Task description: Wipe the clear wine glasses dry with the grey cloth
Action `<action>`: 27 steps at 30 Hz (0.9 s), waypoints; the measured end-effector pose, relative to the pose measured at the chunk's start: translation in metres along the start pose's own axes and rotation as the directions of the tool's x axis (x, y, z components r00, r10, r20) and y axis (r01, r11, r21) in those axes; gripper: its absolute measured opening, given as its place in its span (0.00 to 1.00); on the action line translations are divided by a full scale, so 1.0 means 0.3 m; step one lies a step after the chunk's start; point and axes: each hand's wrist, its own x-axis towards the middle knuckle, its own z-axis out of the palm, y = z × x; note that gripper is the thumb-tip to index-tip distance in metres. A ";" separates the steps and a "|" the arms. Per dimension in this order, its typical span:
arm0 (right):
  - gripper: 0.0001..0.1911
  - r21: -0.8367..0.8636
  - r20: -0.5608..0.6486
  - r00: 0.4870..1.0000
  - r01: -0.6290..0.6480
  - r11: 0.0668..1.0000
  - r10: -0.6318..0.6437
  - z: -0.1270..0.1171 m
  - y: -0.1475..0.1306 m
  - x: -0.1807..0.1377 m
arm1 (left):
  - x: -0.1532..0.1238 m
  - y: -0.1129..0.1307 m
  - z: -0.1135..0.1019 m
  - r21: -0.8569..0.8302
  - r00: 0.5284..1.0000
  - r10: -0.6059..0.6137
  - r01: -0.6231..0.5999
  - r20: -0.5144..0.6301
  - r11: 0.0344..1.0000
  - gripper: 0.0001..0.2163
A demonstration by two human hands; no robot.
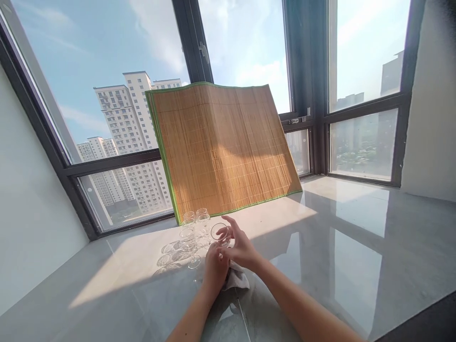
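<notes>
Right hand (242, 247): fingers curled around a glass (220, 232). Left hand (214, 270): just below it, touching a cloth (239, 280). More glasses (194, 227) cluster beside them on the counter (338, 247); a mat (224, 147) leans against the window (107, 118).

Entry: one person, seen only as two arms. The left hand (214, 268) and the right hand (239, 247) are both showing bare, and the forearms are running uncovered from the wrists down to the lower edge of the view. The forearms are appearing slender and smooth, narrowing at the wrists, with the right one showing at greater length than the left. The fingers (233, 223) are appearing long and thin, with nails too small to make out.
</notes>
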 end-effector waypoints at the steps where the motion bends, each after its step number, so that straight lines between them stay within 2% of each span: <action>1: 0.43 0.026 -0.047 0.999 -0.010 1.000 0.011 -0.006 0.000 0.006 | -0.003 0.009 -0.004 0.036 1.000 -0.016 0.016 -0.010 0.999 0.11; 4: 0.42 0.097 -0.215 0.974 -0.045 0.994 0.065 -0.038 0.013 0.029 | -0.010 0.036 -0.030 0.157 0.998 -0.001 0.011 -0.062 0.987 0.09; 7: 0.43 0.059 -0.391 0.914 -0.090 0.994 0.106 -0.085 0.053 0.049 | -0.006 0.060 -0.072 0.295 0.980 0.141 -0.094 -0.142 0.951 0.07; 9: 0.42 -0.047 -0.465 0.877 -0.162 0.986 0.122 -0.115 0.090 0.054 | 0.003 0.072 -0.105 0.386 0.929 0.232 -0.109 -0.289 0.916 0.09; 12: 0.43 -0.180 -0.540 0.823 -0.319 0.931 0.178 -0.149 0.139 0.049 | 0.019 0.076 -0.147 0.425 0.790 0.255 0.007 -0.557 0.905 0.23; 14: 0.43 -0.214 -0.563 0.802 -0.376 0.902 0.201 -0.161 0.160 0.043 | 0.025 0.066 -0.164 0.358 0.741 0.154 0.124 -0.654 0.926 0.31; 17: 0.43 -0.215 -0.568 0.795 -0.391 0.895 0.211 -0.170 0.174 0.038 | 0.026 0.027 -0.171 0.181 0.710 -0.132 0.347 -0.692 0.920 0.35; 20: 0.43 -0.202 -0.580 0.784 -0.401 0.893 0.221 -0.175 0.178 0.038 | 0.024 -0.039 -0.164 0.011 0.666 -0.370 0.493 -0.648 0.870 0.32; 22: 0.43 -0.200 -0.608 0.755 -0.445 0.873 0.245 -0.174 0.177 0.037 | 0.023 -0.089 -0.157 -0.126 0.677 -0.493 0.515 -0.547 0.848 0.28; 24: 0.44 -0.173 -0.645 0.704 -0.513 0.841 0.296 -0.168 0.173 0.035 | 0.023 -0.129 -0.153 -0.205 0.694 -0.554 0.525 -0.460 0.826 0.21; 27: 0.45 -0.080 -0.649 0.652 -0.572 0.817 0.393 -0.153 0.162 0.028 | 0.021 -0.154 -0.148 -0.154 0.688 -0.549 0.549 -0.474 0.822 0.14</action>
